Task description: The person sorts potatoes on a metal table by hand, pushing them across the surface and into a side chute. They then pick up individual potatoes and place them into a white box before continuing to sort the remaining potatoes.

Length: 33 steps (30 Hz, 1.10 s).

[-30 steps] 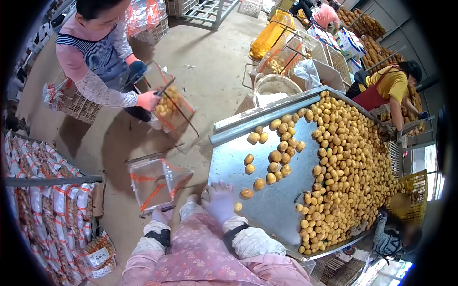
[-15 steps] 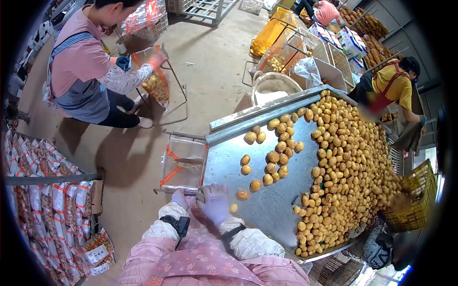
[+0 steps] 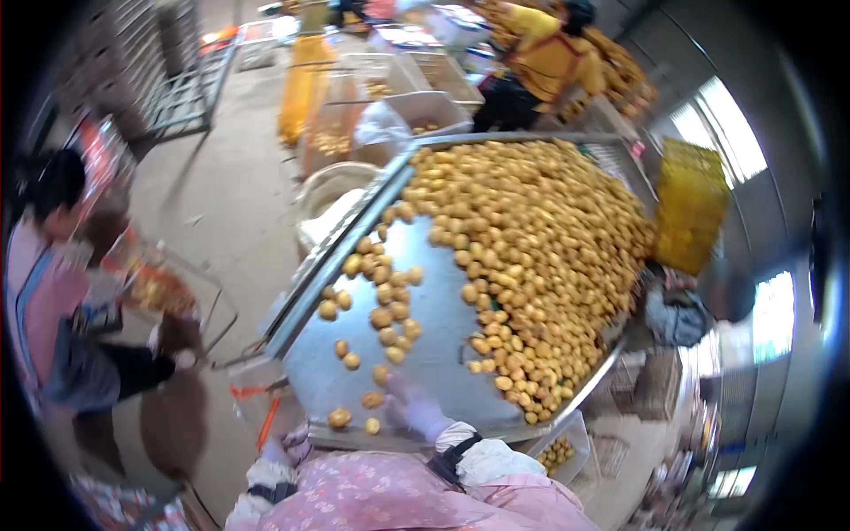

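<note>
My right hand (image 3: 414,405), in a pale purple glove, is over the near part of the metal sorting table (image 3: 310,358). Its fingers look apart and reach towards a few loose round yellow-brown produce pieces (image 3: 373,400), with nothing visible in them. Low beside the table's near left corner is my left hand (image 3: 290,444), also gloved, close to a clear bag with orange bands (image 3: 257,403); its fingers are too blurred to read. A large heap of the same produce (image 3: 540,257) covers the table's far and right parts.
A person in pink (image 3: 57,301) is at the left with a partly filled bag (image 3: 158,288). Another in yellow (image 3: 536,57) bends behind the table. A white bucket (image 3: 332,199) and crates (image 3: 443,75) stand beyond it; a yellow crate (image 3: 692,208) is at the right.
The view has swung to the right. My right hand has moved from the table's near left corner onto its surface, beside the loose produce. My left hand remains low near the bag.
</note>
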{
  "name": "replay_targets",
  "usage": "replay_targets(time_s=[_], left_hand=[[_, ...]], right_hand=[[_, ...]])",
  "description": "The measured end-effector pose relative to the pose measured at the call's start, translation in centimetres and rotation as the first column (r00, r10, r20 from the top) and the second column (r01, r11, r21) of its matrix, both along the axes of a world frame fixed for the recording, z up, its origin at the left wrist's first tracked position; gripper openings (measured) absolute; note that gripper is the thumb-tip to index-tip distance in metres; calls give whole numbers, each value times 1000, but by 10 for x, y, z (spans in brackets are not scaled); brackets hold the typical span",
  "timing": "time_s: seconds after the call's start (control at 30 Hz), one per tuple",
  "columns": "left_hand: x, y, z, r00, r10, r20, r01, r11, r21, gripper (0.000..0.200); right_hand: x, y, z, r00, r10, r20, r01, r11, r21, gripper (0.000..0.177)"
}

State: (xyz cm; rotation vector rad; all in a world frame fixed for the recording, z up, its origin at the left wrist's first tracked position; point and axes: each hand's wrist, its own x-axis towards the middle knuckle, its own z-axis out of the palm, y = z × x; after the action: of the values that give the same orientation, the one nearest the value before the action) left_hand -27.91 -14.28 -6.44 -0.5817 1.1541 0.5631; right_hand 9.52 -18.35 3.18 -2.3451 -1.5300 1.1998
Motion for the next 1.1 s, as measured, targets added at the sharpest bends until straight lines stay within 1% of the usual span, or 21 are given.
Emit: replay_targets(time_s=[0.03,0.1,0.17,0.23,0.3,0.37,0.43,0.5,0.57,0.63,0.7,0.73,0.77,0.8,0.83,0.87,0.9,0.97,1.0,1.03,1.1], left_hand=[[4,12,12,995,-42,-87,43,999,9,25],[-5,28,10,951,-148,-272,184,977,109,22],[-23,63,-37,968,-146,-203,225,863,452,11],[37,116,39,884,-101,-457,344,803,487,18],[97,151,91,813,-249,-527,564,565,602,25],[163,185,102,713,-358,-602,698,290,654,33],[235,214,94,591,-435,-679,758,14,652,39],[327,242,90,342,-27,-939,757,-584,293,54],[430,267,94,278,261,-924,644,-764,-22,66],[536,286,115,309,303,-902,563,-823,-84,71],[629,308,113,316,399,-861,480,-850,-218,75],[671,319,107,313,364,-877,477,-859,-187,75],[708,327,101,311,330,-891,475,-866,-155,75],[742,332,99,246,297,-923,495,-857,-143,75],[769,333,95,187,260,-947,517,-846,-130,75],[788,332,88,188,425,-885,529,-804,-274,72],[805,333,82,175,422,-889,516,-809,-282,72],[841,345,96,150,418,-896,494,-816,-298,71],[856,345,113,97,333,-938,538,-810,-232,69],[866,347,106,115,375,-920,597,-766,-237,68],[866,342,104,90,427,-900,595,-747,-295,68]], right_hand=[[17,-6,8,981,-189,35,192,968,-159,62],[59,-56,-11,915,-318,246,283,944,168,59],[115,-113,-26,834,-369,410,225,907,357,58],[160,-157,-22,683,-629,372,492,772,404,59],[204,-190,-11,525,-770,364,609,638,471,61],[249,-200,12,398,-825,402,645,563,517,64],[306,-191,18,390,-859,332,645,512,568,72],[368,-158,19,412,-807,423,557,590,584,73],[440,-121,9,448,-766,462,456,640,619,76],[519,-80,10,510,-764,396,387,615,687,77],[596,-30,35,488,-785,383,397,590,703,71],[662,-28,12,535,-773,342,303,553,776,67],[685,-1,38,577,-778,247,376,522,766,63],[719,12,29,609,-790,78,470,438,767,59],[752,19,7,615,-786,55,525,461,716,63],[762,27,0,569,-779,264,414,548,727,65],[765,28,-6,489,-742,459,314,641,701,68],[764,44,12,462,-724,512,474,689,548,69],[768,45,15,501,-733,460,444,674,590,66],[766,50,20,507,-736,449,474,673,568,63],[759,42,-6,466,-716,519,312,682,661,59]])
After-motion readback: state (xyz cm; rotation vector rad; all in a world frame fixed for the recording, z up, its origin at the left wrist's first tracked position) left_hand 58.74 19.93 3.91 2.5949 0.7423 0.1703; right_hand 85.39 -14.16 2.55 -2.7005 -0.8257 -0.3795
